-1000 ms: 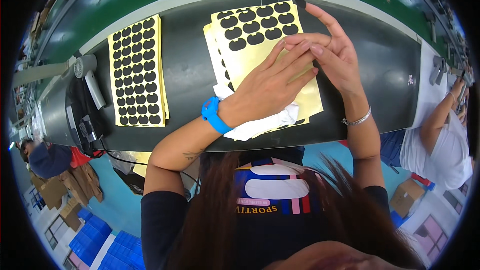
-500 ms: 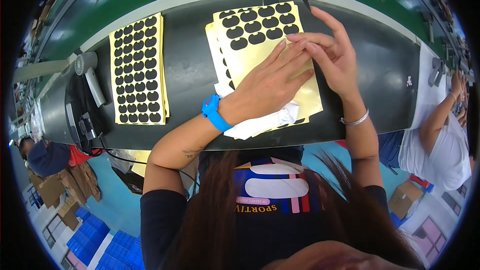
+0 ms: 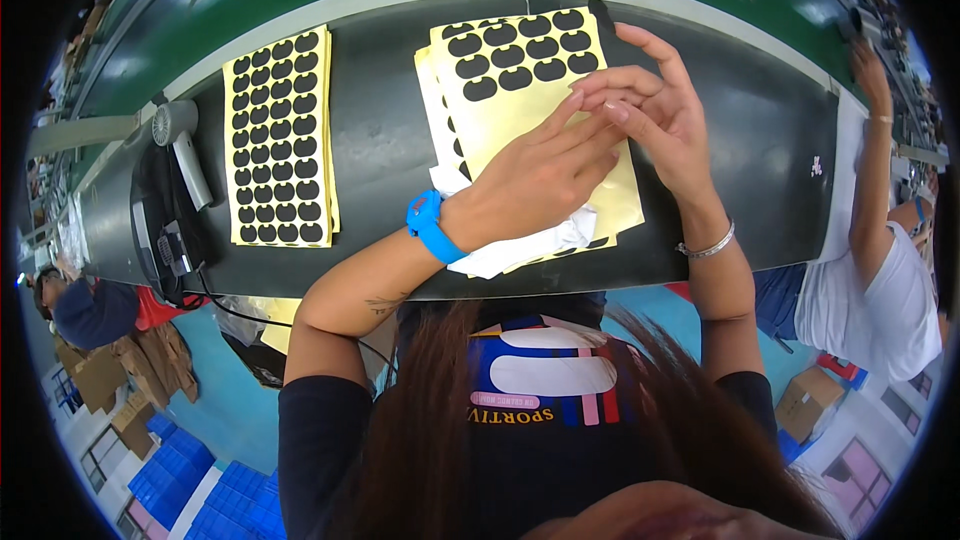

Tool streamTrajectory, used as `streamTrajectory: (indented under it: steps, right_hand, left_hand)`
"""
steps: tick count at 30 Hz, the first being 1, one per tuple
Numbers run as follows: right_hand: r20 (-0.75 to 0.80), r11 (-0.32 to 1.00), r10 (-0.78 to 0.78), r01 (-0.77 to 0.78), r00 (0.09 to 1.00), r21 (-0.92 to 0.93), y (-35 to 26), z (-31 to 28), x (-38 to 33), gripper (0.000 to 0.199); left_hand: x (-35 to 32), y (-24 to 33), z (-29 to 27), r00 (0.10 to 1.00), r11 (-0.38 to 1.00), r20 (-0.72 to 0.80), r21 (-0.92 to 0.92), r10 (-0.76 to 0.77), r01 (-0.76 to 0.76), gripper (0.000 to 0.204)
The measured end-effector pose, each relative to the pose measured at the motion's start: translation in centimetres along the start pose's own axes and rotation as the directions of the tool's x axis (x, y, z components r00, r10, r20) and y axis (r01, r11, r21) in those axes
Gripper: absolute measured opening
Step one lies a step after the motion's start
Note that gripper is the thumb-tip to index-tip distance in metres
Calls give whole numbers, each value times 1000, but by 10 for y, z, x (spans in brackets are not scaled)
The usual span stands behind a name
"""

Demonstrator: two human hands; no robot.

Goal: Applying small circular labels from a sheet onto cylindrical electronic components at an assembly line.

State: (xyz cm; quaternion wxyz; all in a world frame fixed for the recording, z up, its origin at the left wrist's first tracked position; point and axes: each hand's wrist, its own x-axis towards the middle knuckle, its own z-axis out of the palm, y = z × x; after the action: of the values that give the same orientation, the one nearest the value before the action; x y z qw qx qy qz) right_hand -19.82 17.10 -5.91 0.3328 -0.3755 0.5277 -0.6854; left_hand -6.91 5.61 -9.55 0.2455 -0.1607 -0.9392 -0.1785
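My left hand (image 3: 545,175), with a blue watch (image 3: 424,215) on its wrist, reaches over a stack of yellow sheets (image 3: 610,185). Its fingers meet the fingers and thumb of my right hand (image 3: 668,125); anything pinched between them is hidden. A black sticker (image 3: 601,17) clings to the tip of my raised right index finger. Rows of black notched oval stickers (image 3: 539,48) cover the far part of the top sheet, while its nearer part is bare yellow backing. Crumpled white paper or cloth (image 3: 530,246) lies beneath my left palm and wrist.
Another stack of full sticker sheets (image 3: 277,140) lies left on the dark table (image 3: 375,130). Beyond it are a grey handheld fan (image 3: 183,155) and a black bag (image 3: 150,230) with a cable. At the right, a co-worker's arm (image 3: 872,160) extends along the table's end.
The black sticker on my right index fingertip has turned from edge-on to broader, and that finger has dipped slightly. My left hand barely moved. The co-worker's arm at the right has stretched farther away.
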Motion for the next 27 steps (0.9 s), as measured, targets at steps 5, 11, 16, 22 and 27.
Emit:
streamTrajectory:
  steps: [5,11,16,22,27]
  right_hand:
    - [2,998,61,-61,998,29,1,-6,2,56]
    - [-42,992,125,-125,991,9,0,-5,5,57]
    - [-36,993,118,-118,992,-5,2,-2,8,57]
    - [-74,993,99,-103,992,-53,2,-2,2,57]
    - [-97,997,60,-64,993,-38,-1,-9,-4,55]
  left_hand:
    - [2,1,0,999,1000,-40,-2,17,-17,19]
    - [5,-3,-9,992,983,-129,-184,-9,-15,12]
    - [2,-8,-10,990,974,-140,-227,-22,-11,14]
    - [-1,-3,-6,989,966,-142,-257,-48,10,15]
    - [4,1,-9,989,963,-146,-269,-17,-23,13]
